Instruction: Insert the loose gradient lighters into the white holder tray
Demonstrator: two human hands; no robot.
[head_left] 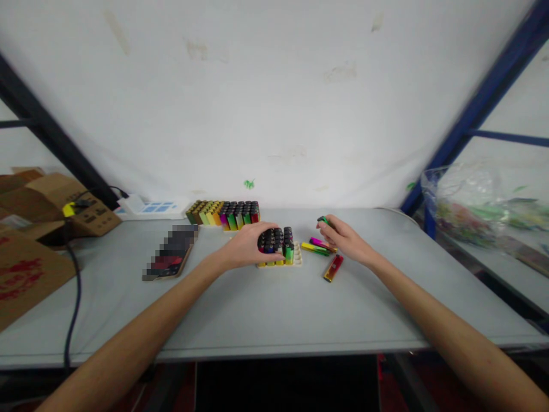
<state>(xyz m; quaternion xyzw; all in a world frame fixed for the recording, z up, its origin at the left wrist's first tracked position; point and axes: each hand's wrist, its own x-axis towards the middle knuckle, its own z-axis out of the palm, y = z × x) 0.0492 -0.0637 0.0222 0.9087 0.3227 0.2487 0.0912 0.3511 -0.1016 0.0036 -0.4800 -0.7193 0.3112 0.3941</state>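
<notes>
My left hand (246, 246) reaches around a block of upright lighters (289, 252), thumb on the near side and fingers over the far side. These lighters have black tops and stand in a white slotted tray (298, 257), whose right end shows bare slots. To the right, my right hand (343, 237) pinches a lighter (322, 220); its black top and a bit of green stick out past the fingertips. Loose on the table below that hand lie a yellow-green lighter (315, 249), a magenta one (321, 244) and a red one (333, 268).
Two more blocks of upright lighters (240, 214) stand by the wall. A phone (171, 252) lies left of my left hand, with a power strip (154, 209) behind it. Cardboard boxes (34, 257) and a cable (77, 286) occupy the left; a clear plastic bag (469, 206) sits far right.
</notes>
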